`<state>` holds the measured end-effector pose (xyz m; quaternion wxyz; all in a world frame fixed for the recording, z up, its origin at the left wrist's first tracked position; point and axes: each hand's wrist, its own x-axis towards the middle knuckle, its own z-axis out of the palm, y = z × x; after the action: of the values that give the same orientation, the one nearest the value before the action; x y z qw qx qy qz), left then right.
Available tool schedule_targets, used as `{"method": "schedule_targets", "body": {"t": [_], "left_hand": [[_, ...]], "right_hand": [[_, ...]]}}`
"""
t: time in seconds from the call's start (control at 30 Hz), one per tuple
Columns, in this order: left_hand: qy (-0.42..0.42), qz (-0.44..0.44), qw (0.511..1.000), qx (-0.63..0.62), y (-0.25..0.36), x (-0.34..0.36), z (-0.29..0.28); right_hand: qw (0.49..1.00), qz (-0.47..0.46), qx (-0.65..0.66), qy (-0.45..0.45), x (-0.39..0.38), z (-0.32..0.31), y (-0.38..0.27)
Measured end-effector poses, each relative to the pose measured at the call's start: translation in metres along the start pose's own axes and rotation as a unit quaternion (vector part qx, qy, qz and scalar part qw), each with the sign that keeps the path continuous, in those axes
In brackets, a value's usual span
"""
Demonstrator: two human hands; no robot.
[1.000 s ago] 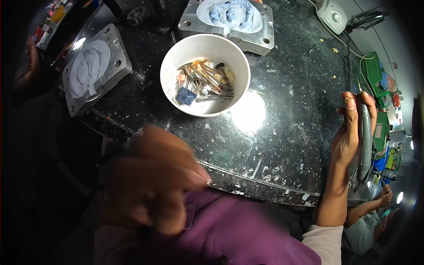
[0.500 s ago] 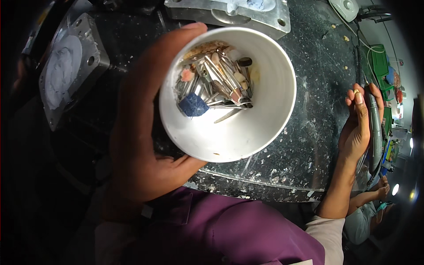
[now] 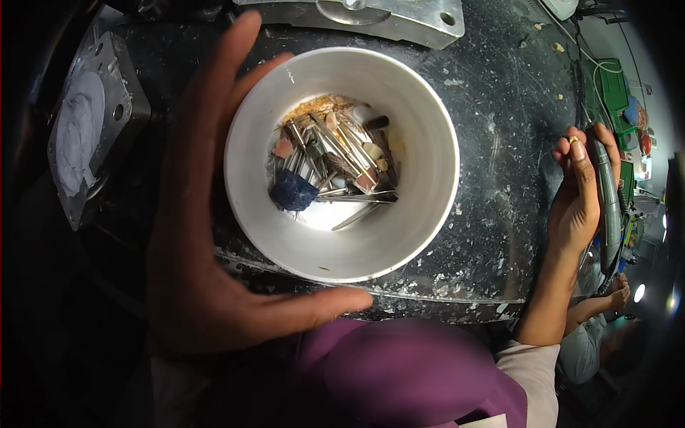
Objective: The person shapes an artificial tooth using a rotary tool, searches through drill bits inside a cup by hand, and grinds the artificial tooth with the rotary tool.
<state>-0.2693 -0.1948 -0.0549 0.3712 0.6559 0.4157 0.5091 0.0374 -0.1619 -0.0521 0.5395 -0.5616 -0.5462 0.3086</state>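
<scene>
A white cup (image 3: pixel 417 203) stands in front of me, seen from above. Thin metal burs (image 3: pixel 307 146), a dark blue lump (image 3: pixel 294 191), pinkish bits and brown residue lie in its bottom. My left hand (image 3: pixel 203 264) curves around the cup's left side, thumb and fingers spread wide; the thumb is apart from the wall, while the fingertips are close to the far rim. Off to the right, my right hand (image 3: pixel 576 203) grips a grey rotary handpiece (image 3: pixel 609 214) with a cord. A tiny yellowish piece (image 3: pixel 574 140) shows at its fingertips.
The dark, scuffed bench (image 3: pixel 492 178) is strewn with white flecks and crumbs. Metal flask halves stand at the left (image 3: pixel 128 114) and far side (image 3: pixel 399 25), the left one holding whitish plaster (image 3: pixel 77 135). Cables, a green tray (image 3: pixel 612 93) and another person's arm (image 3: pixel 599 308) are at the right.
The cup has moved lower and slightly left, onto the bench. My left hand has loosened from it, thumb and fingers spreading. My right hand has hardly moved.
</scene>
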Motion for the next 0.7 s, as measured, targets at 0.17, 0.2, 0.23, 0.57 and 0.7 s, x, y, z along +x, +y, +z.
{"method": "schedule_targets", "body": {"t": [0.17,0.2,0.23,0.57,0.7], "left_hand": [[0.018,0.041,0.998,-0.045,0.011,0.016,-0.011],[-0.005,0.062,0.998,0.016,0.010,0.018,-0.018],[-0.040,0.083,0.994,0.064,0.003,0.023,-0.020],[-0.239,0.111,0.904,0.336,0.002,0.057,-0.033],[-0.228,0.102,0.900,0.358,0.001,0.060,-0.028]], "right_hand": [[1.000,0.004,0.013,-0.007,0.003,0.004,-0.003],[1.000,0.003,0.011,-0.007,0.003,0.005,-0.002],[1.000,0.005,0.002,0.002,0.002,0.001,-0.001],[1.000,0.004,-0.005,-0.025,0.003,0.001,0.002],[1.000,0.007,-0.005,-0.027,0.003,-0.001,0.001]]}}
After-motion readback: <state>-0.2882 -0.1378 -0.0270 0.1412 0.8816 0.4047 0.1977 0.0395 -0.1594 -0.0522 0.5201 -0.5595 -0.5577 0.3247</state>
